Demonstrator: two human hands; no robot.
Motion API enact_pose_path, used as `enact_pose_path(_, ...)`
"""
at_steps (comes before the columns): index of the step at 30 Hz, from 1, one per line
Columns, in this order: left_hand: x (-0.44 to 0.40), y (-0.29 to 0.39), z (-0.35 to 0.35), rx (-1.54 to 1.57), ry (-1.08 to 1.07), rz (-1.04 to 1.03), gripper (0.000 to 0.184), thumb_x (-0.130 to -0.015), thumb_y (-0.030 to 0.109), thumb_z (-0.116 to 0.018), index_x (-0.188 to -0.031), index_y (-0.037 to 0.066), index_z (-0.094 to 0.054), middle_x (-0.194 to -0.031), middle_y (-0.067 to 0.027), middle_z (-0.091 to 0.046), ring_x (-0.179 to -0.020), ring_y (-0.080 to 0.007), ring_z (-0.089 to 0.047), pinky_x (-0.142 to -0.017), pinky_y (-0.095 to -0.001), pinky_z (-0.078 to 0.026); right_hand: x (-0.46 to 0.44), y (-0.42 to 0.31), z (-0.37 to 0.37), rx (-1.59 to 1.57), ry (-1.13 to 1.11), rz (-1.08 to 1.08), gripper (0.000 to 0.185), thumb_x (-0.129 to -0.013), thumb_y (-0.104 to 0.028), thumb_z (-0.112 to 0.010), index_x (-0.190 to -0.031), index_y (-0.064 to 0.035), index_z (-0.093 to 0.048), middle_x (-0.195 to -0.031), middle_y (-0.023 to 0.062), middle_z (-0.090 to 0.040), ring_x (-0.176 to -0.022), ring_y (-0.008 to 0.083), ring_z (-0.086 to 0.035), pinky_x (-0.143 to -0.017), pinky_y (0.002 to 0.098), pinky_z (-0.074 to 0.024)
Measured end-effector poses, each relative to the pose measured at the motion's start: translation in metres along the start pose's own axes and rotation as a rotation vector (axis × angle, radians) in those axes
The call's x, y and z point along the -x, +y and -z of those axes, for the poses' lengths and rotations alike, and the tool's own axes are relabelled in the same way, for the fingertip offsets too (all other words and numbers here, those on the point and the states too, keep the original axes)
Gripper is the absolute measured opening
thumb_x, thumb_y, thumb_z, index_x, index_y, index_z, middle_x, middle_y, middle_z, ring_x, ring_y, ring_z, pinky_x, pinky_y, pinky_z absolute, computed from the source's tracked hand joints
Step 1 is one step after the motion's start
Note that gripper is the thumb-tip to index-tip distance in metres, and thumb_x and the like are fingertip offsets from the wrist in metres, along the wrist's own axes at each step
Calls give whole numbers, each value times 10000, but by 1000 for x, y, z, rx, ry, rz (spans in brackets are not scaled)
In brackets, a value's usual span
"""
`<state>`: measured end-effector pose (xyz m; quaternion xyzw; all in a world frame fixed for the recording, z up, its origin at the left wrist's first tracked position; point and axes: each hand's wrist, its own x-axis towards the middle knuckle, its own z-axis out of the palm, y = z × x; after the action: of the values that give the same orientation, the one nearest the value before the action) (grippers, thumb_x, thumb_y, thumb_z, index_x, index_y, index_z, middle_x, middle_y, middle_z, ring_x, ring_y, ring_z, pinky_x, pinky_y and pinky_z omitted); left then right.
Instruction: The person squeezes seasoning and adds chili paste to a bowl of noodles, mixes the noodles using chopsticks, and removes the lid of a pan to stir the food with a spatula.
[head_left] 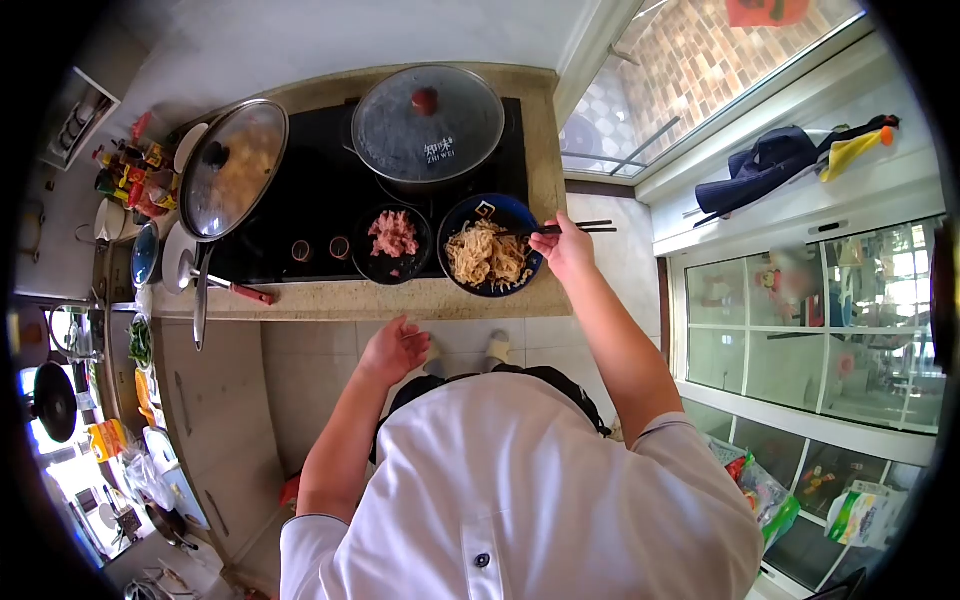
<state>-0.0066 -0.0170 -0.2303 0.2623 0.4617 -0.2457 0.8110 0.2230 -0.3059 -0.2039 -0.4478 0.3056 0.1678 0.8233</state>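
Observation:
My right hand (565,248) is closed on a pair of dark chopsticks (598,227) at the right edge of the counter. Their tips reach over a dark blue bowl (516,212) that holds pale brown shredded food (487,256), perhaps noodles. Left of it, pink raw meat (393,233) in pieces or mince lies in a small black dish (374,265). My left hand (396,350) hangs in front of the counter edge, fingers loosely bent and apart, with nothing in it.
A large lidded pot (428,125) stands at the back of the black cooktop (315,190). To the left is a pan under a glass lid (235,170), its handle (202,300) jutting past the counter edge. A red-handled utensil (250,293) and seasoning bottles (140,180) are nearby.

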Motion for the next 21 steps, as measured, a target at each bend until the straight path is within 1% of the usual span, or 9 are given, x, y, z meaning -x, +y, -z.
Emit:
enact_pose_path(6, -4, 1, -6, 7, -14, 10, 326, -964, 386, -514, -862, 84, -578, -824, -96, -656, -757, -251, -642, -631, -369, -525, 35, -45, -17, 6, -114, 169, 321, -966, -298, -574, -857, 3, -542, -658, 157, -617, -541, 268, -657, -521, 393, -588)
enact_pose_path(8, -5, 1, -8, 2, -8, 16, 325, -963, 385, -515, -856, 84, -582, -823, -96, -659, -752, -252, -644, -625, -374, -527, 45, -45, -21, 233, -119, 335, 316, -967, -281, -577, -864, 16, -539, -680, 139, -614, -533, 253, -657, -497, 368, -583)
enact_pose_path(9, -6, -1, -7, 0, -10, 16, 325, -963, 385, -515, -856, 84, -582, -823, -96, -659, -752, -252, -644, -625, -374, -527, 50, -45, -23, 360, -115, 345, 314, -972, -266, -575, -914, 42, -561, -718, 113, -605, -528, 209, -655, -462, 316, -561)
enact_pose_path(10, -7, -3, -5, 8, -35, 23, 324, -962, 382, -516, -855, 85, -588, -830, -98, -663, -763, -253, -649, -630, -377, -530, 56, -43, -23, 360, -115, 347, 314, -972, -266, -575, -914, 42, -561, -718, 113, -605, -528, 209, -655, -462, 316, -561)
enact_pose_path(12, -9, 0, -6, 16, -62, 24, 322, -961, 380, -517, -854, 86, -594, -838, -99, -667, -773, -255, -653, -636, -380, -534, 68, -34, -26, 626, -149, 488, 309, -977, -259, -568, -968, 50, -589, -758, 104, -607, -524, 169, -650, -445, 272, -535)
enact_pose_path(13, -7, -1, -7, 6, -55, 19, 322, -960, 380, -520, -856, 86, -599, -844, -102, -672, -779, -257, -655, -643, -382, -536, 76, -27, -31, 624, -193, 455, 287, -976, -248, -570, -991, 35, -616, -794, 100, -615, -523, 139, -647, -434, 240, -507)
enact_pose_path(16, -7, -2, -6, -10, -51, 16, 319, -957, 383, -526, -862, 89, -607, -851, -104, -680, -786, -261, -660, -654, -384, -540, 60, 14, -34, 779, -344, 463, 255, -964, -231, -590, -968, 22, -623, -673, 84, -610, -514, 136, -644, -428, 251, -495)
enact_pose_path(18, -8, -6, -4, -12, -55, 23, 317, -955, 384, -529, -866, 91, -610, -852, -103, -685, -788, -263, -662, -657, -384, -541, 34, 28, -30, 713, -327, 452, 288, -970, -247, -573, -903, 32, -607, -622, 95, -604, -506, 170, -646, -447, 280, -525)
enact_pose_path(21, -8, -5, -1, 6, -73, 20, 315, -952, 388, -535, -864, 95, -610, -845, -95, -689, -786, -259, -665, -658, -384, -542, 15, 19, -29, 210, -51, 121, 342, -985, -290, -524, -834, 17, -524, -649, 163, -615, -532, 262, -656, -520, 363, -591)
